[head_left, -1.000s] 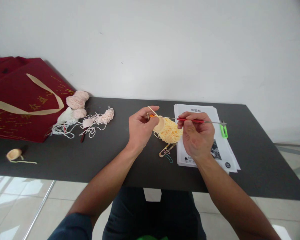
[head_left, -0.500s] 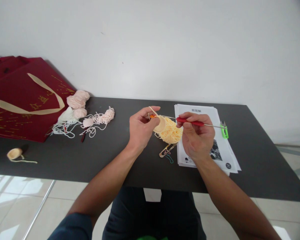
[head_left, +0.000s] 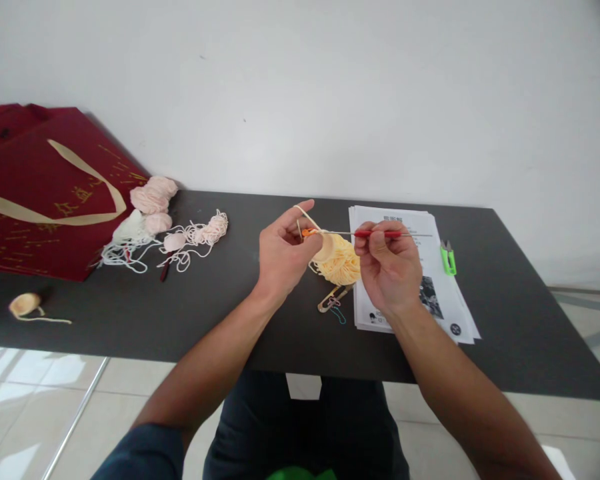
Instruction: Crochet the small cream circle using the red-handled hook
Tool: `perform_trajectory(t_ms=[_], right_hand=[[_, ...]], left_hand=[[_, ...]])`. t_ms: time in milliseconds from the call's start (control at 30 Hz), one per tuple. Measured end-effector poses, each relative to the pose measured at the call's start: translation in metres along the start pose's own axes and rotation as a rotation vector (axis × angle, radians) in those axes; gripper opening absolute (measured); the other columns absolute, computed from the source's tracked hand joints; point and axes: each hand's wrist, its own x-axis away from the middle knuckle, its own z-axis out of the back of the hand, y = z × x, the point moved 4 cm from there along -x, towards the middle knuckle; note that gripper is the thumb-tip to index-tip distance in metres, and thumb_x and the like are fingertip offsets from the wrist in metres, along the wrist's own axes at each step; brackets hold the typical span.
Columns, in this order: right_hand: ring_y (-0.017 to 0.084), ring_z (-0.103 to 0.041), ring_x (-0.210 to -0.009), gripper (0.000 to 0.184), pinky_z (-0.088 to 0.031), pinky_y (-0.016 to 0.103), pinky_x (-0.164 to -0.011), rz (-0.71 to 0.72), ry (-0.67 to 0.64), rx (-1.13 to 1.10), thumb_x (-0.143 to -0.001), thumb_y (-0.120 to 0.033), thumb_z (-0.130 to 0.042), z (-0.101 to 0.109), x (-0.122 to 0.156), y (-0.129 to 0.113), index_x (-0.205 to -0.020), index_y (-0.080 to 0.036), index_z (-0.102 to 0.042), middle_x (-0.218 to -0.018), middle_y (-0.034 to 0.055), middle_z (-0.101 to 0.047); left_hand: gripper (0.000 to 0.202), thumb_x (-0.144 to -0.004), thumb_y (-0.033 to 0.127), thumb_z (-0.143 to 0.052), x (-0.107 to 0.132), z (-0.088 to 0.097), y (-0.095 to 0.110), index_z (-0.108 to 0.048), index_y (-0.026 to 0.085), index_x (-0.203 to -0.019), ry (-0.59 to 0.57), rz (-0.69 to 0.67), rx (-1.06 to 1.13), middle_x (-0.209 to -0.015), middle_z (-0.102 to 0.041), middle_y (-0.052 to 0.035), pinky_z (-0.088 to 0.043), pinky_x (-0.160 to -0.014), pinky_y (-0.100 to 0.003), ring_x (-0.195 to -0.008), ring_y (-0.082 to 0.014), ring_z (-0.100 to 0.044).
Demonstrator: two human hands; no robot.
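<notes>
My left hand [head_left: 280,250] pinches a small round piece of pale yellow crochet work [head_left: 325,248], with a strand of the yarn running up over its forefinger. An orange stitch marker [head_left: 306,233] sits at the work's top edge. My right hand [head_left: 387,267] is closed on a red-handled crochet hook [head_left: 377,234] that lies level, its metal tip pointing left into the work. Below and between the hands a loose heap of yellow yarn [head_left: 341,265] rests on the dark table [head_left: 205,313].
A stack of printed sheets [head_left: 433,293] lies under my right hand, green snips [head_left: 448,259] beside it. A pin with a green chain [head_left: 333,303] lies below the yarn. Pink and white yarn bundles [head_left: 153,227], a red bag [head_left: 45,193] and a small yellow crochet piece [head_left: 24,305] sit left.
My right hand has slid left along the hook and levelled it, pushing the tip toward the work. My left forefinger has lifted a little with the strand.
</notes>
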Motion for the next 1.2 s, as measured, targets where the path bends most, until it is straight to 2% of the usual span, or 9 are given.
perform_trajectory(t_ms=[233, 367, 633, 767, 867, 1033, 1200], right_hand=[[0.008, -0.063, -0.064, 0.020, -0.052, 0.023, -0.059, 0.211, -0.012, 0.155, -0.083, -0.033, -0.085, -0.004, 0.004, -0.009, -0.088, -0.025, -0.068, -0.087, -0.0016, -0.075], [0.009, -0.065, -0.065, 0.016, -0.053, 0.025, -0.059, 0.309, 0.000, 0.224, -0.085, -0.028, -0.083, -0.004, 0.009, -0.009, -0.091, -0.025, -0.069, -0.090, -0.0010, -0.076], [0.011, -0.068, -0.063, 0.016, -0.056, 0.028, -0.057, 0.324, 0.040, 0.333, -0.086, -0.032, -0.082, -0.005, 0.013, -0.007, -0.090, -0.025, -0.068, -0.091, -0.0004, -0.077], [0.013, -0.070, -0.064, 0.009, -0.059, 0.030, -0.058, 0.419, 0.054, 0.405, -0.087, -0.021, -0.080, -0.010, 0.021, -0.010, -0.091, -0.026, -0.074, -0.092, 0.0006, -0.077], [0.014, -0.072, -0.069, 0.019, -0.063, 0.034, -0.066, 0.518, 0.015, 0.525, -0.088, -0.012, -0.075, -0.015, 0.030, -0.013, -0.097, -0.028, -0.078, -0.096, 0.0017, -0.079], [0.022, -0.079, -0.095, 0.039, -0.067, 0.042, -0.082, 0.700, -0.148, 0.761, -0.088, -0.004, -0.070, -0.022, 0.042, -0.012, -0.113, -0.032, -0.079, -0.111, 0.0047, -0.082], [0.024, -0.079, -0.100, 0.046, -0.068, 0.046, -0.085, 0.722, -0.159, 0.793, -0.087, -0.005, -0.073, -0.019, 0.040, -0.003, -0.120, -0.036, -0.077, -0.117, 0.0045, -0.082]], left_hand=[[0.055, -0.069, 0.012, -0.074, 0.000, 0.001, 0.000, -0.073, 0.019, -0.123, -0.002, -0.030, -0.028, -0.079, -0.068, 0.0031, -0.045, -0.060, -0.023, -0.064, -0.0082, -0.057], [0.053, -0.069, 0.012, -0.074, 0.001, 0.001, 0.001, -0.074, 0.020, -0.122, 0.009, -0.045, -0.048, -0.078, -0.067, 0.0036, -0.044, -0.059, -0.023, -0.063, -0.0083, -0.056], [0.049, -0.071, 0.012, -0.073, 0.003, 0.001, 0.002, -0.074, 0.021, -0.120, 0.045, -0.073, -0.092, -0.077, -0.067, 0.0037, -0.045, -0.060, -0.023, -0.063, -0.0087, -0.056], [0.047, -0.074, 0.013, -0.073, 0.004, 0.001, 0.004, -0.073, 0.020, -0.121, 0.058, -0.105, -0.111, -0.078, -0.069, 0.0032, -0.046, -0.062, -0.023, -0.065, -0.0090, -0.057], [0.048, -0.076, 0.015, -0.076, 0.006, 0.002, 0.004, -0.072, 0.020, -0.123, 0.095, -0.118, -0.158, -0.080, -0.071, 0.0023, -0.047, -0.064, -0.024, -0.066, -0.0095, -0.059], [0.055, -0.075, 0.022, -0.083, 0.005, 0.005, 0.001, -0.070, 0.019, -0.128, 0.165, -0.053, -0.160, -0.077, -0.072, 0.0026, -0.048, -0.064, -0.024, -0.063, -0.0092, -0.059], [0.062, -0.068, 0.023, -0.089, 0.000, 0.002, -0.003, -0.069, 0.015, -0.126, 0.133, 0.122, 0.129, -0.072, -0.070, 0.0050, -0.048, -0.066, -0.022, -0.061, -0.0075, -0.061]])
